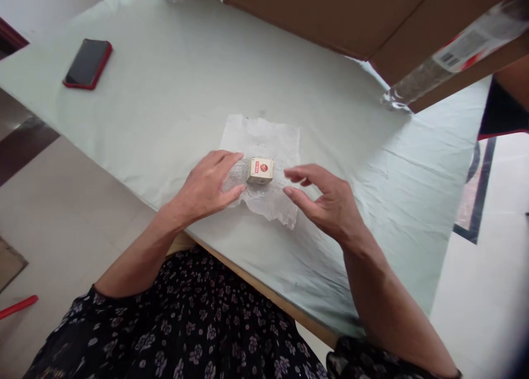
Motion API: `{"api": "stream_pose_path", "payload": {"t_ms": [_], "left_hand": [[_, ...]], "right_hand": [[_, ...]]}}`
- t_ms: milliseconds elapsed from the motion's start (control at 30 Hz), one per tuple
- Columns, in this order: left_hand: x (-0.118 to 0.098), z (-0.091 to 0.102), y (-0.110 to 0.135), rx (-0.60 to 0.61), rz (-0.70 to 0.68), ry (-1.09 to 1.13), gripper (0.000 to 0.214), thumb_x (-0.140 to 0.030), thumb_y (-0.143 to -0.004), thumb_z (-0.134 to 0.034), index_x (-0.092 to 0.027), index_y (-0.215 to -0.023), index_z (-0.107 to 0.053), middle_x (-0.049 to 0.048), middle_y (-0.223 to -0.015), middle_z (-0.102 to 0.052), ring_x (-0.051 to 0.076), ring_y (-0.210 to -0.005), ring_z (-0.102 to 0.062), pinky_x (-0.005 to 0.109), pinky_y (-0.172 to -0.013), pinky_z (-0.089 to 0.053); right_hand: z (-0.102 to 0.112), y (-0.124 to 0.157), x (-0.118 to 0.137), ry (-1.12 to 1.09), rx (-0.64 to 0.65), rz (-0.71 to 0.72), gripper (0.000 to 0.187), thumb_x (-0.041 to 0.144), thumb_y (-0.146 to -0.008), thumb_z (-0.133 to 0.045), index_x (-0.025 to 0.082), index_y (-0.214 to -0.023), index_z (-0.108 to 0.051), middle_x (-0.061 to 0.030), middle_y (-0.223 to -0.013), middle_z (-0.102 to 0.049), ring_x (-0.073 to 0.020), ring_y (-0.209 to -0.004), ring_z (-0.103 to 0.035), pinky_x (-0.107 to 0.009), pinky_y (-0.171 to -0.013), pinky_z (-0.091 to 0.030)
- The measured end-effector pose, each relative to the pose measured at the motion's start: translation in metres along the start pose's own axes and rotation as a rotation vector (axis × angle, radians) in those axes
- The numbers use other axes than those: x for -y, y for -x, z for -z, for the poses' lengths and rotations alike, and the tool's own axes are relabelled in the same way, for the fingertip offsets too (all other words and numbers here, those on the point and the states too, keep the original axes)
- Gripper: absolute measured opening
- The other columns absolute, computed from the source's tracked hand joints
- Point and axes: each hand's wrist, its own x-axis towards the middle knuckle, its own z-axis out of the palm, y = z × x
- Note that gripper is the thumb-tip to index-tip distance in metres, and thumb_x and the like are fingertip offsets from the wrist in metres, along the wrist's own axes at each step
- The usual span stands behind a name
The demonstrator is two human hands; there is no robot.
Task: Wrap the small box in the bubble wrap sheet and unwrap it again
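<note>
A small cream box (261, 171) with a red label and a red round emblem rests on a sheet of clear bubble wrap (279, 139) on the cloth-covered table. My left hand (210, 183) is just to the left of the box, thumb and fingers apart, over the wrap's left edge. To the right of the box, with a gap between, my right hand (324, 197) hovers with its thumb and curved fingers apart. Neither hand holds anything.
A large brown cardboard box (314, 15) with clear tape and a barcode label stands along the table's far side. A phone in a red case (87, 64) lies at the far left on the pale green tablecloth (165, 92). Part of another person (506, 103) shows at the right edge.
</note>
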Motion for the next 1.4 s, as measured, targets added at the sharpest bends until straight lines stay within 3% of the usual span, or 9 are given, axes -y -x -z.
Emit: {"api": "stream_pose_path", "payload": {"t_ms": [133,233,467,600,767,967,1133,1267,1400], "left_hand": [[0.005,-0.022,-0.005,0.165,0.016,-0.040,0.088,-0.044,-0.081,-0.072,-0.009,-0.152,-0.033,0.0242,-0.155,-0.044,0.038,-0.148,-0.038,0.053,-0.119,-0.035],[0.012,-0.032,-0.002,0.297,0.050,-0.054,0.100,-0.048,-0.078,-0.075,-0.007,-0.155,-0.026,0.0265,-0.163,-0.032,0.039,-0.154,-0.025,0.054,-0.124,-0.025],[0.018,-0.035,0.004,0.328,0.053,-0.028,0.101,-0.053,-0.082,-0.069,-0.011,-0.159,-0.019,0.0236,-0.167,-0.022,0.039,-0.157,-0.016,0.054,-0.127,-0.017],[0.015,-0.036,0.004,0.310,0.062,-0.041,0.098,-0.052,-0.082,-0.068,-0.012,-0.158,-0.021,0.0227,-0.167,-0.024,0.039,-0.157,-0.018,0.053,-0.126,-0.017],[0.009,-0.030,0.003,0.344,0.079,-0.078,0.097,-0.051,-0.082,-0.070,-0.013,-0.158,-0.024,0.0228,-0.167,-0.024,0.039,-0.157,-0.017,0.054,-0.126,-0.018],[0.004,-0.017,-0.006,0.295,0.071,-0.062,0.087,-0.055,-0.088,-0.064,-0.014,-0.156,-0.029,0.0237,-0.167,-0.024,0.038,-0.156,-0.022,0.056,-0.124,-0.024],[0.005,-0.021,-0.027,0.251,0.022,-0.106,0.076,-0.042,-0.091,-0.061,-0.013,-0.155,-0.033,0.0215,-0.166,-0.028,0.035,-0.155,-0.025,0.051,-0.125,-0.025],[0.018,-0.032,-0.038,0.342,0.049,-0.166,0.079,-0.050,-0.089,-0.061,-0.010,-0.153,-0.038,0.0215,-0.165,-0.030,0.037,-0.156,-0.023,0.053,-0.125,-0.021],[0.031,-0.037,-0.038,0.335,0.042,-0.177,0.084,-0.060,-0.088,-0.058,-0.015,-0.155,-0.036,0.0180,-0.168,-0.026,0.037,-0.157,-0.019,0.056,-0.126,-0.015]], "right_hand": [[-0.030,-0.027,-0.007,0.085,0.018,0.068,0.058,0.039,-0.086,-0.068,0.021,-0.139,-0.054,-0.0149,-0.140,-0.062,-0.0340,-0.123,-0.060,-0.053,-0.099,-0.052],[-0.039,-0.031,-0.015,0.112,0.082,0.066,0.047,0.034,-0.088,-0.065,0.022,-0.133,-0.058,-0.0136,-0.130,-0.068,-0.0336,-0.119,-0.062,-0.054,-0.102,-0.050],[0.017,0.020,-0.056,0.153,-0.243,-0.211,0.047,0.038,-0.085,-0.070,0.026,-0.130,-0.062,-0.0114,-0.127,-0.069,-0.0299,-0.109,-0.067,-0.050,-0.089,-0.057],[0.032,0.048,-0.081,0.257,-0.228,-0.266,0.051,0.042,-0.084,-0.070,0.024,-0.131,-0.060,-0.0136,-0.126,-0.068,-0.0334,-0.113,-0.066,-0.056,-0.092,-0.056],[0.027,0.051,-0.044,0.339,-0.389,-0.140,0.050,0.040,-0.091,-0.065,0.026,-0.137,-0.055,-0.0158,-0.140,-0.061,-0.0359,-0.133,-0.055,-0.062,-0.104,-0.049],[-0.009,0.019,-0.002,0.215,-0.100,0.074,0.036,0.028,-0.094,-0.058,0.024,-0.129,-0.061,-0.0138,-0.140,-0.062,-0.0320,-0.130,-0.058,-0.055,-0.109,-0.048],[-0.042,-0.023,-0.016,0.211,0.067,0.062,0.052,0.025,-0.094,-0.050,0.020,-0.145,-0.049,-0.0159,-0.150,-0.054,-0.0322,-0.139,-0.050,-0.057,-0.116,-0.042],[-0.058,-0.041,-0.034,0.302,0.143,0.010,0.054,0.033,-0.096,-0.048,0.012,-0.146,-0.049,-0.0201,-0.153,-0.051,-0.0346,-0.143,-0.046,-0.057,-0.118,-0.038],[-0.065,-0.039,-0.040,0.372,0.153,-0.002,0.052,0.041,-0.101,-0.041,0.016,-0.146,-0.050,-0.0159,-0.157,-0.048,-0.0345,-0.147,-0.041,-0.057,-0.117,-0.037]]}}
